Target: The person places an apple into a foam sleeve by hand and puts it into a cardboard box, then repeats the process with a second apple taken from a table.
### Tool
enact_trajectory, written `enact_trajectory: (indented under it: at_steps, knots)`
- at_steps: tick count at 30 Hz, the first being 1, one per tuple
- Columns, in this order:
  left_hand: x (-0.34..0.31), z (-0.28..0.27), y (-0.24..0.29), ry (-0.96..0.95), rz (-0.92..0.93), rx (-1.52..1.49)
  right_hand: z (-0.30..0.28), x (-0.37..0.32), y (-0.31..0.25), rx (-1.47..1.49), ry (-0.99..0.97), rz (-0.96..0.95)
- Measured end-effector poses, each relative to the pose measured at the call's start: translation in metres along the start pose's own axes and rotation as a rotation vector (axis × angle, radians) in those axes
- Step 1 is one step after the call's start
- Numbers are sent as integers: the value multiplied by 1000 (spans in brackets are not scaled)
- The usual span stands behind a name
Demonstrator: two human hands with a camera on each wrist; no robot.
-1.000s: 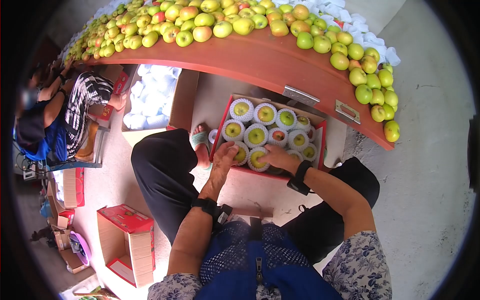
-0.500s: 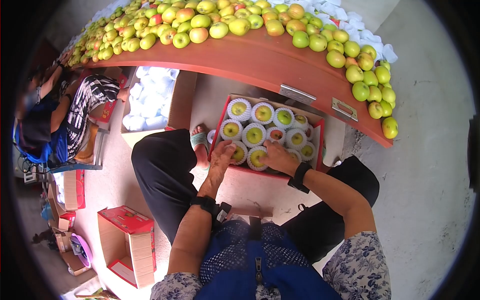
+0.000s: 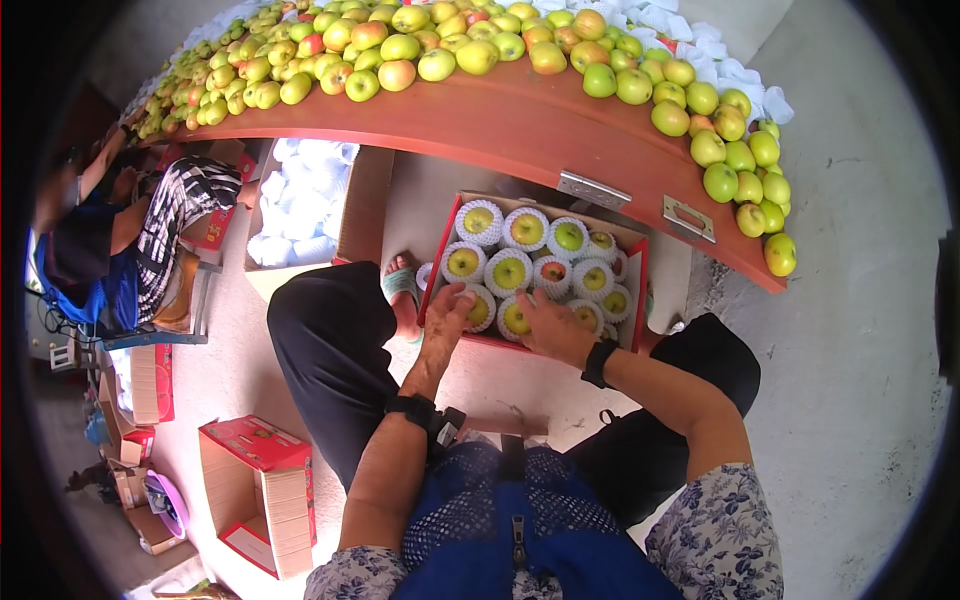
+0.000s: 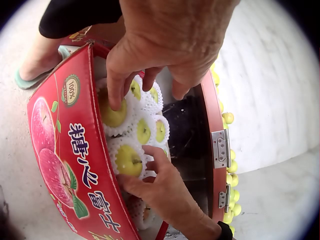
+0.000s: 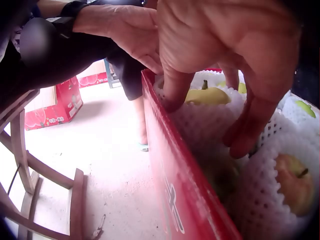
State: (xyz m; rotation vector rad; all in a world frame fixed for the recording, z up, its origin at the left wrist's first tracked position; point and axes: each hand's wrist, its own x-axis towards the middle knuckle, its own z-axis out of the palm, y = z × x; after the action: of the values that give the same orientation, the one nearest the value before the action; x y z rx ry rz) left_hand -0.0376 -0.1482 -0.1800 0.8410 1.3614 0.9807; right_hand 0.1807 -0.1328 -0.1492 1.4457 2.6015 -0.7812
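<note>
A red carton [image 3: 439,240] stands between the person's knees, holding several yellow-green apples in white foam nets. At its near side the right hand [image 3: 558,328] holds a netted apple [image 4: 128,161], thumb on one side and fingers on the other. That thumb lies along the inside of the near wall in the right wrist view. The left hand [image 3: 447,318] is at the near left corner, where its bent fingers touch the top of another netted apple [image 4: 112,114]. Both apples sit down in the carton, stems up.
Loose apples [image 3: 436,65] cover the red-brown board [image 3: 480,115] beyond the carton. Left of the carton stands a box of white foam nets [image 3: 295,200]. A cardboard box [image 3: 285,505] lies on the floor at the left. Another person [image 3: 120,235] sits at the far left.
The right hand has shifted slightly toward the near edge, and its fingers have moved over the apple there. The left hand stays almost in place. The seated person has moved a little.
</note>
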Motion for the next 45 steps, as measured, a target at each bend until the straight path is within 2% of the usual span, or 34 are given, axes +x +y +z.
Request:
enact_trajectory:
  at_steps: [3,7,9,10,12,15,19,23,26,28,34,37,39,40,45]
  knots:
    - [3,1,-6,10,12,84,12,0,3,-164,69,-82]
    - [4,0,-7,15,-3,185,12,-1,11,-167,94,-102]
    - [2,1,-7,19,10,193,14,6,23,149,50,-120]
    - [0,1,-4,25,16,200,12,7,23,151,55,-119]
    - [-4,1,0,16,5,205,4,5,20,173,-25,-54]
    - [-7,2,4,13,12,208,-11,1,8,90,-36,-29]
    - [-13,3,14,19,45,209,-14,4,12,159,-38,53]
    - [-32,5,51,-48,93,158,13,14,26,189,1,67]
    - [-31,0,79,-149,66,-44,17,14,24,187,30,20]
    - [-26,0,109,-172,104,-41,12,14,21,201,43,-28]
    - [2,-7,177,-283,131,-47,13,20,24,166,-15,26]
    - [17,-5,196,-355,143,-60,-10,10,15,131,-1,12]
    - [25,1,210,-383,141,-108,-33,6,6,182,-120,73]
    - [31,4,214,-402,131,-159,-40,4,7,141,-136,26]
    - [79,17,216,-459,98,-314,-17,16,30,132,1,-78]
